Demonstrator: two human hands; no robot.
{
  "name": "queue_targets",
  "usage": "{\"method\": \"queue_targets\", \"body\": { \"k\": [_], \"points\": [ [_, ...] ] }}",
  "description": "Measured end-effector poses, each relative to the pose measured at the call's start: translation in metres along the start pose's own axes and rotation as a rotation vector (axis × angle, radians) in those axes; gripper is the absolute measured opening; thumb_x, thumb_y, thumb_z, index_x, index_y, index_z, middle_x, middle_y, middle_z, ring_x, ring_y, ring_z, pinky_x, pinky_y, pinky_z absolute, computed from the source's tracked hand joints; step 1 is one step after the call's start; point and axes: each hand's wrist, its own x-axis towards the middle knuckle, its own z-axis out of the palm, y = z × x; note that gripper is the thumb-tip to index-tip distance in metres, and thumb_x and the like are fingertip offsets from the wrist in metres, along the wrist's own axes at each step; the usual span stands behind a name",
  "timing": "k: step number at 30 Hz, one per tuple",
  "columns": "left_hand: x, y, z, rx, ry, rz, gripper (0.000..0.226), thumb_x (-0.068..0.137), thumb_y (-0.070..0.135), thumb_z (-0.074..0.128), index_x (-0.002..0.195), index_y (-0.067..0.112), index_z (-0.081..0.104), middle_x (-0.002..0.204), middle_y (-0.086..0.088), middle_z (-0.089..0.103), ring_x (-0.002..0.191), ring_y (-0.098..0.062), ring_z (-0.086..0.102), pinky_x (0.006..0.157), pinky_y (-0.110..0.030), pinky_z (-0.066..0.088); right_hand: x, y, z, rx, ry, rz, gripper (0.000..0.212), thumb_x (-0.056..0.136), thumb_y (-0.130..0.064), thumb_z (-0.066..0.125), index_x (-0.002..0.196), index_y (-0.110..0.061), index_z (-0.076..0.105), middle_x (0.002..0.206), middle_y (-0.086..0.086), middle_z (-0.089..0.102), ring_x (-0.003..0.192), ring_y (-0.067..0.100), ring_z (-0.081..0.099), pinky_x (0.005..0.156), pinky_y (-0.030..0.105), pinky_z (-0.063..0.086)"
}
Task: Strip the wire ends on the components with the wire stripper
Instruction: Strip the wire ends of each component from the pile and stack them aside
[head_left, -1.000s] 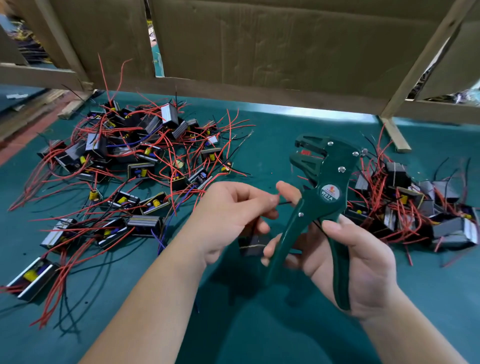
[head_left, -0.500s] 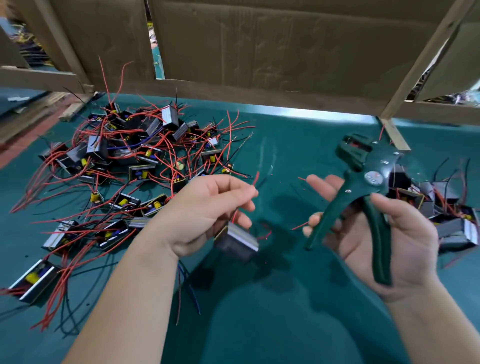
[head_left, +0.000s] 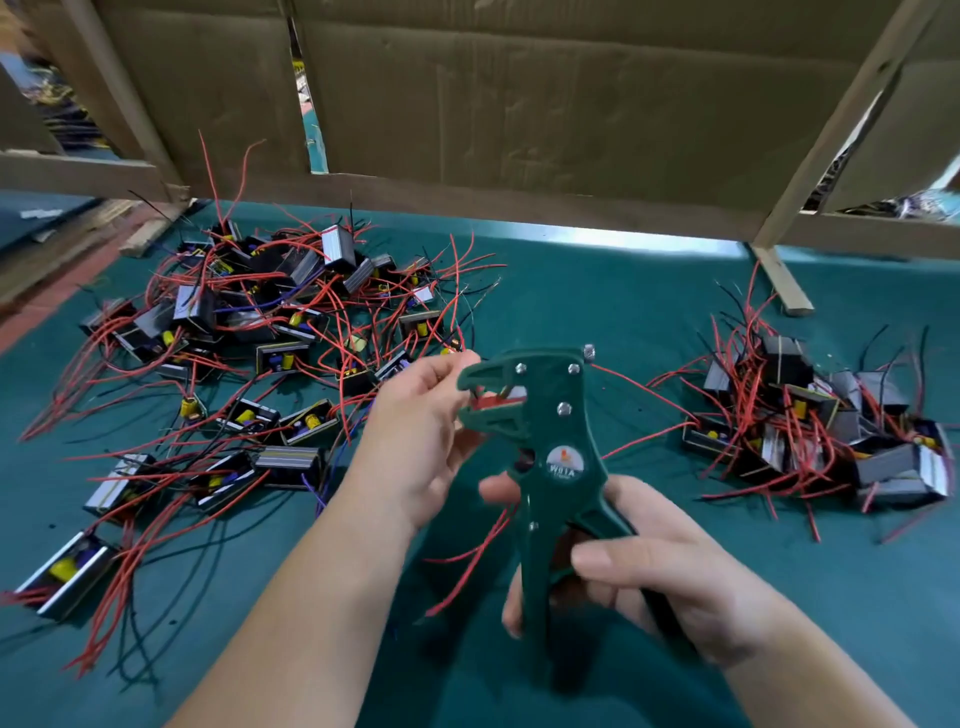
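My right hand (head_left: 665, 571) grips the handles of the dark green wire stripper (head_left: 545, 457), held upright in the middle of the view with its jaws pointing left. My left hand (head_left: 421, 431) is right beside the jaws, fingers pinched together at the jaw mouth on a red wire (head_left: 467, 561) that trails down beneath the hands. The component on that wire is hidden behind my hands and the tool. Several black components with red wires lie in a big pile (head_left: 270, 338) to the left. A smaller pile (head_left: 810, 415) lies to the right.
The work surface is a teal cloth-covered table (head_left: 597, 291). A cardboard wall (head_left: 519, 93) with wooden battens closes the back. A wooden strip (head_left: 784, 286) lies on the cloth at the back right. Loose components (head_left: 67, 571) sit near the left front edge.
My hands, apart half a second ago, have come together. The stripper swung from the right to the centre and upright, and my left hand rose to its jaws with the wire.
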Motion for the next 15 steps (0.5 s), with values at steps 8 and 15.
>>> {"method": "queue_targets", "body": {
  "k": [8, 15],
  "points": [
    [0.004, 0.010, -0.015, 0.162, -0.012, 0.273, 0.012, 0.090, 0.007, 0.061, 0.080, 0.013, 0.059, 0.074, 0.001, 0.069, 0.058, -0.011, 0.065, 0.048, -0.021, 0.051, 0.000, -0.017, -0.020, 0.119, 0.377, -0.373, 0.042, 0.064, -0.015, 0.061, 0.104, -0.007, 0.072, 0.101, 0.019, 0.068, 0.069, 0.044, 0.065, 0.066, 0.058, 0.054],
    [0.017, 0.035, -0.050, 0.164, 0.376, 0.546, 0.010, 0.094, 0.009, 0.057, 0.086, 0.012, 0.063, 0.074, 0.001, 0.070, 0.060, -0.009, 0.065, 0.053, -0.023, 0.054, -0.004, -0.018, -0.039, -0.095, 0.721, -0.598, 0.029, 0.072, -0.010, 0.058, 0.100, -0.014, 0.057, 0.084, 0.009, 0.067, 0.083, 0.045, 0.067, 0.074, 0.062, 0.055]
  ]
}}
